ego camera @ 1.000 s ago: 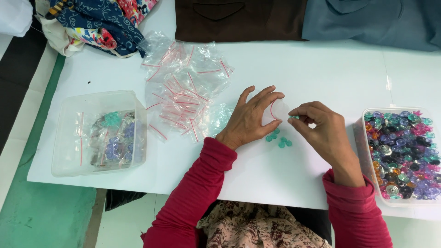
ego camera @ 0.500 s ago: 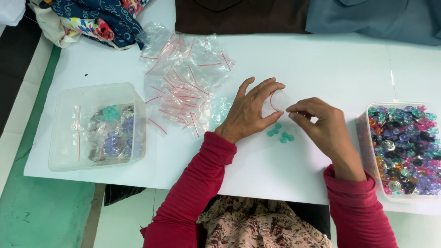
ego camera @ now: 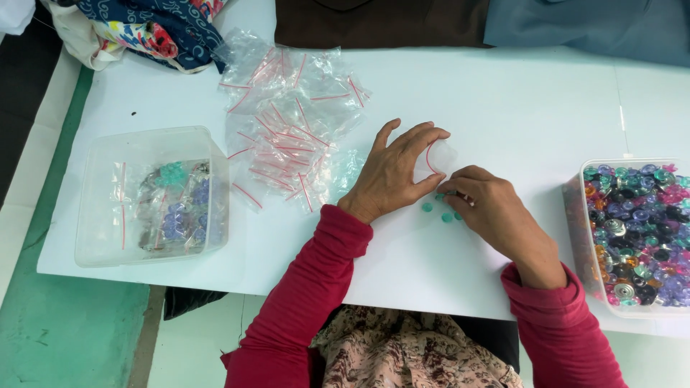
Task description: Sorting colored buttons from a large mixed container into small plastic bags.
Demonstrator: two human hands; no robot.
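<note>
The left hand rests on the white surface with its grip closed on a small clear zip bag, pinched between thumb and fingers and held just above the surface. The right hand has its fingertips pinched together on a small teal bead just beside the bag; further teal beads lie loose directly below. A pile of empty zip bags lies to the left, a clear tub of filled bags further left, and a tub of mixed coloured beads at the right.

Left of the bag pile stands a clear tub of filled bags; far right, a bead tub; patterned cloth above-left.
</note>
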